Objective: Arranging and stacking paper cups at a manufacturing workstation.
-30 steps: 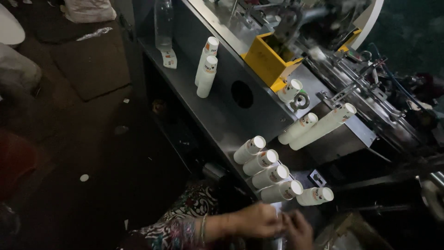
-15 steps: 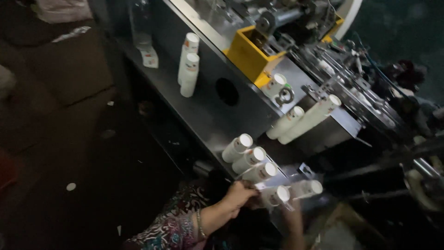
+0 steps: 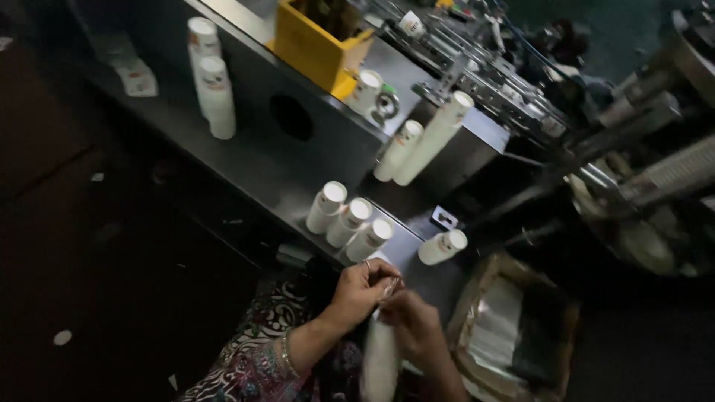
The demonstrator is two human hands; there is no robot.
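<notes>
Both hands meet low in the head view, just off the near edge of the tabletop, a dark metal ledge on a machine. Left hand, ring on one finger and bangle at the wrist, has fingers together, pinching the top end of a white cup stack. Right hand wraps the stack's upper part, fingers curled on it. Stack is blurred; long axis runs roughly up-down in the picture, top end toward the tabletop, lower end toward the person. It seems sleeved in clear film, but too blurred to be sure. On the tabletop's near edge, three short cup stacks lie side by side, touching, open rims pointing up-right, axes slanted. A fourth short stack lies apart at the near right corner, rim to the right. Farther back two longer stacks lean together against the machine, rims up-right. At the left end two more stacks stand near upright, rims up. A yellow bin sits at the far edge, a single cup just beside it. Right of the hands, off the tabletop, an open cardboard box holds clear film. Patterned sleeve covers the left forearm.
</notes>
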